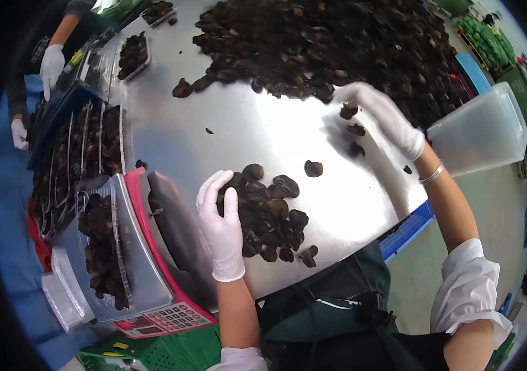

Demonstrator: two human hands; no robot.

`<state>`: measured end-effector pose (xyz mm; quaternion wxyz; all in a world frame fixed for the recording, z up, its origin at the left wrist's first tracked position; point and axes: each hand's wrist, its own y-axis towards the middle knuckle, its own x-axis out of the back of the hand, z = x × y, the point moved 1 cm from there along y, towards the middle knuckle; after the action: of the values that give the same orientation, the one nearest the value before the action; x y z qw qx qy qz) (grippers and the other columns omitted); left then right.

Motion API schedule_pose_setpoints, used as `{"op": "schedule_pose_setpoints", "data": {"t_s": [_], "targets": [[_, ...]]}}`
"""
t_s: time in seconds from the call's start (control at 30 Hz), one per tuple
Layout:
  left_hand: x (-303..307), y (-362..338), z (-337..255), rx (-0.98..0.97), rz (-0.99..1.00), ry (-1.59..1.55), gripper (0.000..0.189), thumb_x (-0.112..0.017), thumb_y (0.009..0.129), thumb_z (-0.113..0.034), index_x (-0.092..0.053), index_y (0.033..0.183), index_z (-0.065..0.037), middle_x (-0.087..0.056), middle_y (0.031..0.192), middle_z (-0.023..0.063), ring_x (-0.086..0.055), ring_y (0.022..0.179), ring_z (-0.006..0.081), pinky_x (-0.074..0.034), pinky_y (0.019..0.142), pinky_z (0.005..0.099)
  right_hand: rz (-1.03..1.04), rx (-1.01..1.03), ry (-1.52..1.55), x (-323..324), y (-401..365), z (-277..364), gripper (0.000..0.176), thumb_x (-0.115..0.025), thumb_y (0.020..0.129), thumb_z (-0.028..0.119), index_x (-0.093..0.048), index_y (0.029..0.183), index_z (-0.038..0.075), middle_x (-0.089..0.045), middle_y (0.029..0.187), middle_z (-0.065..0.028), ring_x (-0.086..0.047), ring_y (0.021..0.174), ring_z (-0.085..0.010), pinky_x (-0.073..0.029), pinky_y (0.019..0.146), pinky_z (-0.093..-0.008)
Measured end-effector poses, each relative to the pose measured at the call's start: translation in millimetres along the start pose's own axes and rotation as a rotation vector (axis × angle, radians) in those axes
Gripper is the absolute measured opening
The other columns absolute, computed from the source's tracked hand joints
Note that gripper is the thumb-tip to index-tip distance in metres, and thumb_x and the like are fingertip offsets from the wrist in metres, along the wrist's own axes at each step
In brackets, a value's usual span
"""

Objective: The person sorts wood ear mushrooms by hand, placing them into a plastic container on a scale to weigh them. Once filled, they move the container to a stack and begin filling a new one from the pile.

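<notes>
My left hand [221, 226], in a white glove, rests at the left edge of a small pile of dark wood ear mushrooms [266, 213] on the metal table. Its thumb stands apart from the fingers, and the fingertips touch the pile. At the near edge of a large heap of wood ears [313, 43] is my right hand [382, 111], also gloved, with fingers stretched out and slightly blurred. A few loose wood ears [356, 130] show just beneath its palm. One single piece [313, 168] lies between the small pile and that hand.
A pink scale [161, 247] at left carries a filled clear tray [107, 253]. More filled trays [78, 148] stand beyond it. A co-worker's gloved hand [52, 65] is at upper left. A translucent bin [483, 130] stands at right, and a green crate [152, 352] sits below.
</notes>
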<state>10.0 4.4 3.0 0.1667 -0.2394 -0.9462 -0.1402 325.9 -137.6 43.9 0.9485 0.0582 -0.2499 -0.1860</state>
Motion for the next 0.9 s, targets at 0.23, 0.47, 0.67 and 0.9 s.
{"op": "schedule_pose_setpoints", "data": {"t_s": [0.23,0.47,0.67,0.9], "targets": [[-2,0,3,-0.018,-0.009,0.038,0.022,-0.06,0.094,-0.003,-0.068,0.114,-0.001,-0.065,0.121,0.0126,-0.059,0.118,0.0264,-0.043,0.106,0.0372,-0.086,-0.049,0.014,-15,1,17,0.034,-0.047,0.104,0.024,-0.067,0.115,0.0,-0.067,0.11,-0.009,-0.062,0.106,-0.0165,-0.048,0.096,-0.0311],[0,-1,14,0.004,-0.018,0.098,0.021,-0.06,0.094,-0.004,-0.065,0.112,0.003,-0.066,0.116,0.0144,-0.061,0.11,0.0268,-0.044,0.1,0.0363,0.515,0.264,-0.083,-181,92,59,0.06,-0.038,0.106,0.038,-0.037,0.15,-0.003,-0.038,0.155,-0.024,-0.036,0.144,-0.0369,-0.027,0.121,-0.0434],[1,2,16,-0.057,0.013,0.1,0.024,-0.059,0.093,-0.003,-0.066,0.116,0.002,-0.067,0.117,0.0143,-0.062,0.111,0.0273,-0.044,0.103,0.0373,0.493,0.132,-0.556,-221,122,25,0.071,-0.025,0.105,0.053,-0.028,0.157,0.003,-0.022,0.165,-0.0191,-0.015,0.154,-0.0324,-0.011,0.126,-0.0463],[2,1,15,-0.057,0.035,0.093,0.027,-0.059,0.094,-0.003,-0.066,0.119,0.001,-0.066,0.122,0.013,-0.06,0.117,0.0272,-0.042,0.106,0.0378,-0.065,-0.41,-0.623,-101,13,-19,0.074,-0.038,0.102,0.048,-0.023,0.157,0.001,-0.024,0.164,-0.0185,-0.019,0.153,-0.0329,-0.012,0.125,-0.0469]]}}
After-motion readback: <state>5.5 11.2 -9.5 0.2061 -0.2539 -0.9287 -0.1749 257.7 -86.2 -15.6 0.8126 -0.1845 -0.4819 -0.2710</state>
